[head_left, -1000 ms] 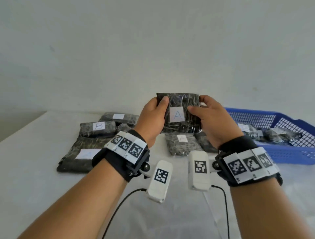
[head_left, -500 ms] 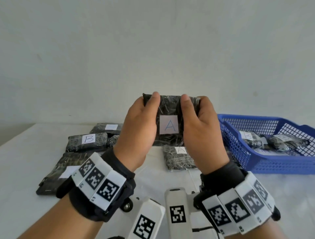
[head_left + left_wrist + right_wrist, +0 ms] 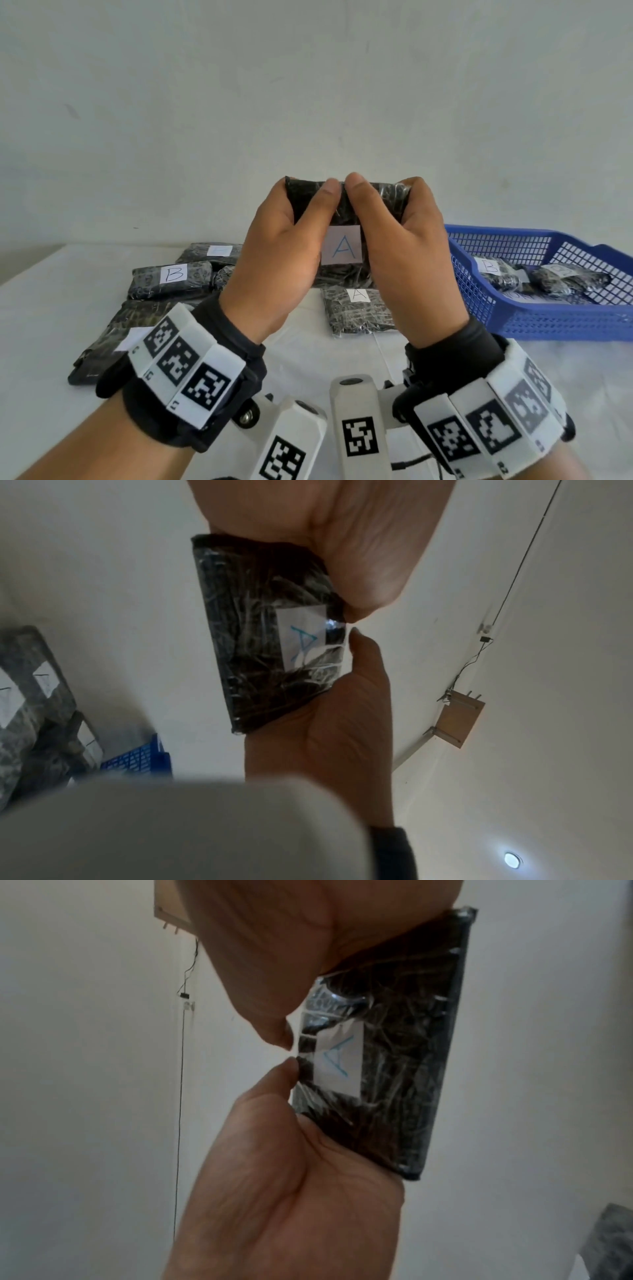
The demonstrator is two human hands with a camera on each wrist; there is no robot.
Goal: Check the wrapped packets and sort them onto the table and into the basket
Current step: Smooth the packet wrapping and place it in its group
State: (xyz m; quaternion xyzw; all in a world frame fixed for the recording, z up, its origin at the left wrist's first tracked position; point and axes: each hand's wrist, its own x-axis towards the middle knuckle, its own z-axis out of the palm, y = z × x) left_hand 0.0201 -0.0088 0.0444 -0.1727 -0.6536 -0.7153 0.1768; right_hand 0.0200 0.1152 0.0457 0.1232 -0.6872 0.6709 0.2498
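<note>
Both my hands hold up a dark plastic-wrapped packet (image 3: 343, 276) with a white label marked A, above the table. My left hand (image 3: 284, 246) grips its left side and my right hand (image 3: 404, 246) its right side. The two thumbs meet at the packet's top edge, and the fingers are hidden behind it. The left wrist view shows the packet (image 3: 260, 631) between my left hand (image 3: 342, 547) above and my right hand (image 3: 342, 737) below. In the right wrist view the packet (image 3: 394, 1042) lies between my right hand (image 3: 274, 947) and my left hand (image 3: 274, 1177).
On the white table (image 3: 41, 325) lie a packet marked B (image 3: 169, 279), one marked A (image 3: 358, 311), and several more at the left (image 3: 113, 335). A blue mesh basket (image 3: 548, 318) at the right holds wrapped packets (image 3: 496, 274). A bare wall stands behind.
The held packet has come up and nearer to me. Both thumbs have slid from beside the label up to the top edge, where they now meet.
</note>
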